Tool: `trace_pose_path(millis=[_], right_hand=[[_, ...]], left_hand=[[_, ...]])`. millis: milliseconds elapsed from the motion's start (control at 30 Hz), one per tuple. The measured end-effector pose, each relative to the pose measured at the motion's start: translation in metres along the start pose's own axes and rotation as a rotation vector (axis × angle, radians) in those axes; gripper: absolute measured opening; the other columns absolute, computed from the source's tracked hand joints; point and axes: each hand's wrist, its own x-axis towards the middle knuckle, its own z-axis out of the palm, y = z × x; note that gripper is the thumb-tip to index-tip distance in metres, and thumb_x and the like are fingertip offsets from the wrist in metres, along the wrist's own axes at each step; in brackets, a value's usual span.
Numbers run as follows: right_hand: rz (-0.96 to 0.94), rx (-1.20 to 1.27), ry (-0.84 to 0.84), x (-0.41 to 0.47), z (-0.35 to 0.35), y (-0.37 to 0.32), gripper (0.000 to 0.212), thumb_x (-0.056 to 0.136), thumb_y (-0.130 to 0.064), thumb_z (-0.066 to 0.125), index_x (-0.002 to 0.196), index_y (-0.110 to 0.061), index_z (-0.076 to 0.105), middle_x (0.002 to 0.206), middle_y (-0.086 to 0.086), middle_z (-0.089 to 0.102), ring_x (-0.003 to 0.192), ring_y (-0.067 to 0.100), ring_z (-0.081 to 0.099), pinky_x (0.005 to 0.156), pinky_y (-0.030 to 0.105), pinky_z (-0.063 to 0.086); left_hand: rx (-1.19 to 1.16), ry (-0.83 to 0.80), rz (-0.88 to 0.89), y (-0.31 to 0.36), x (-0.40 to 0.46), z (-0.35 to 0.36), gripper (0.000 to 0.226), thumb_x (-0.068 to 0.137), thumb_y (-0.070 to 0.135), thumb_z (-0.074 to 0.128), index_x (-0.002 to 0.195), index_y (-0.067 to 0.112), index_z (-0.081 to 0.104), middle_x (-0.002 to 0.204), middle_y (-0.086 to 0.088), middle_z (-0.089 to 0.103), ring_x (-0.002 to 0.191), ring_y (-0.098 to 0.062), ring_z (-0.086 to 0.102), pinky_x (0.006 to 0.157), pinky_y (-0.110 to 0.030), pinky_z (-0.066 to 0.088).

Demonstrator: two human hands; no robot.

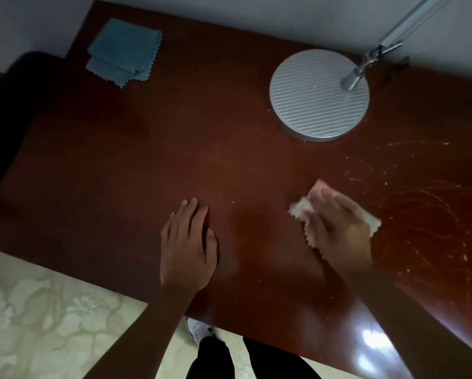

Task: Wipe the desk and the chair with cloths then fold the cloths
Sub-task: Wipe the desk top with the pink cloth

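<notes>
A pink cloth [315,205] is pressed flat on the desk [147,160] under the right hand [336,228], whose fingers are laid out nearly straight across it, pressing rather than curling round it; the hand is motion-blurred. The cloth lies at the desk's near right, and its long axis is seen to run from upper left to lower right, with zigzag edges showing at the left of the hand and a corner at the right. The left hand [188,247] is rested palm-down on the desk with fingers straight and together, nothing being held. A blue cloth [124,51] is folded at the far left corner, well apart from both hands. A lamp base [318,94] stands at the far right. Pale scratch marks [421,209] are spread over the wood right of the pink cloth.
</notes>
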Motion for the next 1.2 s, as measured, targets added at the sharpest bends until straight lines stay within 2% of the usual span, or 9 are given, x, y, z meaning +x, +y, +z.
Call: trace_pose_path(millis=[67,267,400,633,733,800,967,1067,1200], right_hand=[[0.061,-0.023,0.091,0.018,0.005,-0.006,0.033,0.087,-0.023,0.057,0.107,-0.003,0.074,0.107,0.018,0.073,0.113,0.016,0.048,0.089,0.056,0.053],[-0.003,0.0,-0.031,-0.059,0.002,-0.025,0.031,0.088,-0.021,0.06,0.111,-0.007,0.073,0.118,0.004,0.068,0.117,0.015,0.057,0.108,0.036,0.04],[0.008,0.043,-0.041,0.001,0.035,-0.043,0.03,0.091,-0.023,0.055,0.11,-0.008,0.074,0.115,0.011,0.071,0.117,0.018,0.058,0.114,0.026,0.028],[-0.297,0.298,-0.236,-0.036,0.058,-0.089,0.026,0.097,-0.018,0.06,0.12,-0.013,0.07,0.128,0.002,0.067,0.127,0.019,0.057,0.106,0.048,0.044],[-0.072,0.435,-0.215,0.025,0.072,-0.068,0.037,0.098,-0.023,0.06,0.134,-0.02,0.061,0.124,0.013,0.068,0.115,0.038,0.063,0.097,0.061,0.048],[0.048,0.386,-0.143,0.088,0.084,-0.063,0.034,0.1,-0.025,0.057,0.133,-0.017,0.061,0.128,0.016,0.065,0.119,0.035,0.06,0.104,0.052,0.045],[-0.071,0.099,-0.102,0.182,0.118,-0.064,0.035,0.1,-0.024,0.049,0.124,-0.004,0.065,0.126,0.021,0.064,0.12,0.037,0.059,0.105,0.044,0.042],[-0.21,0.145,-0.175,0.148,0.116,-0.082,0.03,0.1,-0.02,0.052,0.123,-0.005,0.065,0.117,0.017,0.069,0.111,0.034,0.063,0.103,0.043,0.045],[-0.339,0.331,-0.336,0.04,0.081,-0.1,0.031,0.097,-0.017,0.058,0.126,-0.009,0.066,0.13,0.004,0.065,0.127,0.017,0.056,0.113,0.038,0.04]], left_hand=[[0.006,-0.005,-0.007,-0.001,0.0,0.0,0.047,0.097,0.029,0.04,0.137,0.009,0.053,0.149,-0.011,0.047,0.145,-0.026,0.034,0.118,-0.045,0.025],[0.021,-0.01,0.006,-0.001,-0.001,0.001,0.047,0.097,0.03,0.038,0.136,0.008,0.054,0.148,-0.013,0.048,0.144,-0.026,0.035,0.118,-0.044,0.026],[0.0,-0.007,-0.003,0.002,0.002,-0.001,0.046,0.097,0.029,0.039,0.135,0.008,0.055,0.148,-0.012,0.049,0.144,-0.025,0.035,0.12,-0.041,0.022],[-0.041,-0.001,-0.04,0.0,-0.002,-0.003,0.047,0.097,0.028,0.039,0.136,0.006,0.053,0.148,-0.013,0.049,0.142,-0.026,0.037,0.118,-0.039,0.025],[-0.052,0.004,-0.05,-0.001,0.002,0.0,0.047,0.097,0.028,0.04,0.136,0.007,0.054,0.148,-0.012,0.048,0.142,-0.025,0.036,0.118,-0.039,0.025],[-0.059,-0.012,-0.061,-0.001,0.001,-0.001,0.047,0.098,0.029,0.039,0.138,0.009,0.052,0.149,-0.01,0.047,0.143,-0.023,0.034,0.118,-0.037,0.021],[-0.088,-0.011,-0.064,-0.002,0.002,-0.001,0.047,0.098,0.03,0.039,0.139,0.009,0.052,0.149,-0.009,0.048,0.144,-0.022,0.035,0.119,-0.035,0.021],[-0.088,0.0,-0.052,-0.004,0.001,0.001,0.046,0.099,0.028,0.04,0.138,0.008,0.052,0.149,-0.01,0.048,0.143,-0.023,0.037,0.12,-0.038,0.024],[-0.101,-0.007,-0.05,-0.004,-0.002,0.004,0.047,0.097,0.028,0.043,0.139,0.008,0.051,0.149,-0.01,0.048,0.143,-0.024,0.038,0.116,-0.044,0.033]])
